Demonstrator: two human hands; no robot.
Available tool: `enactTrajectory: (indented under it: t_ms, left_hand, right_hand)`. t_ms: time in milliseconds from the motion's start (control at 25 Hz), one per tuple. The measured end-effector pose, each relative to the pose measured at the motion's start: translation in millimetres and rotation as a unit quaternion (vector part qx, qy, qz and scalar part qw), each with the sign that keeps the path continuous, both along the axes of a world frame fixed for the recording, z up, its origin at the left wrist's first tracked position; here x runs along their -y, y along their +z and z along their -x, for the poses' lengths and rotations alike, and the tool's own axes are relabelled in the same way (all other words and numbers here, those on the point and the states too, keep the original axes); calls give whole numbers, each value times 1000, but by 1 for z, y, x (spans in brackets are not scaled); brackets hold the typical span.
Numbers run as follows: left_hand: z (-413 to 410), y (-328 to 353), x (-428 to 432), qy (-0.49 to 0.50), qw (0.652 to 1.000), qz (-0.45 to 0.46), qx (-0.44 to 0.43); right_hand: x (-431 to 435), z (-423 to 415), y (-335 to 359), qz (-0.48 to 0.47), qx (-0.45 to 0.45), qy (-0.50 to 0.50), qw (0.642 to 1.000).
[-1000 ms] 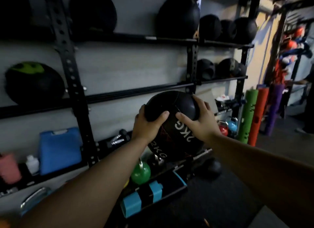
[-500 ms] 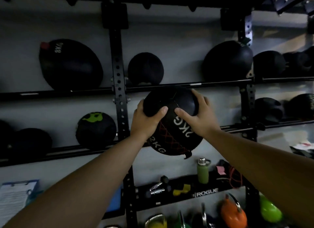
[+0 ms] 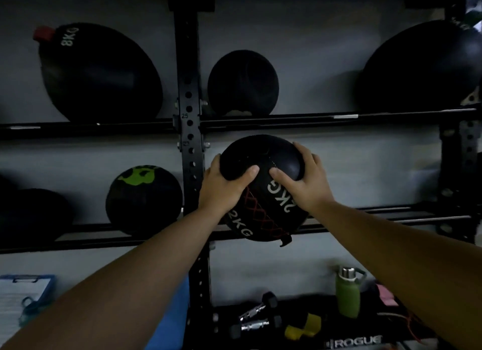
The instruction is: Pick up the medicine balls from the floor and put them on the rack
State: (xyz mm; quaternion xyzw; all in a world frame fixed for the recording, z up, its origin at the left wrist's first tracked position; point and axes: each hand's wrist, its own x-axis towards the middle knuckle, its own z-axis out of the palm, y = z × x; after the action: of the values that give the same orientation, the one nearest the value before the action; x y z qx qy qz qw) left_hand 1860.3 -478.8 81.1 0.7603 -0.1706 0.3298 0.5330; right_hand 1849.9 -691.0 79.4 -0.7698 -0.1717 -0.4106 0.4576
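Since a moment ago our view has swung left and the 2 kg medicine ball [image 3: 263, 190] now sits in front of the rack's [image 3: 191, 130] middle shelf rail [image 3: 365, 219]. Our left hand [image 3: 224, 190] and right hand [image 3: 305, 182] clasp it from either side, fingers spread around its upper half. It hangs just right of the upright, below the small black ball [image 3: 243, 83] and beside the green-marked ball [image 3: 144, 199].

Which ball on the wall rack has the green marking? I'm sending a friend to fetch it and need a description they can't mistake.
Find the black perforated upright post of the rack, then look at the lower ball shelf just left of it. The green-marked ball sits there, black like the others, but the only one with a bright green splash on top; the 8KG ball above has white lettering instead.
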Motion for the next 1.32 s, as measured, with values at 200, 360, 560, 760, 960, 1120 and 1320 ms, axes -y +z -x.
enactTrajectory:
  t_ms: [200,360,560,760,960,1120,1320]
  left_hand:
    - [-134,29,-11,14,999,-35,-10]
    - [-221,-5,-13,107,956,-270,-48]
    - [-273,-42,-11,187,916,-342,92]
    - [-258,-63,-8,214,905,-332,159]
    - [-188,-36,-4,166,903,-395,-42]
    - [-77,-33,-18,186,850,-478,-119]
    - [62,-69,-18,203,802,-533,-178]
  right_hand:
    - [-8,-129,20,-23,-16,-3,1000]
    - [-30,-237,-16,162,-179,-38,970]
    - [-48,-289,-30,186,-161,-46,968]
    - [-39,-266,-56,154,-132,-31,979]
    - [-17,-220,-40,240,-243,-34,939]
    - [26,-123,-43,374,-260,-57,888]
    - [91,12,-66,446,-274,-73,849]
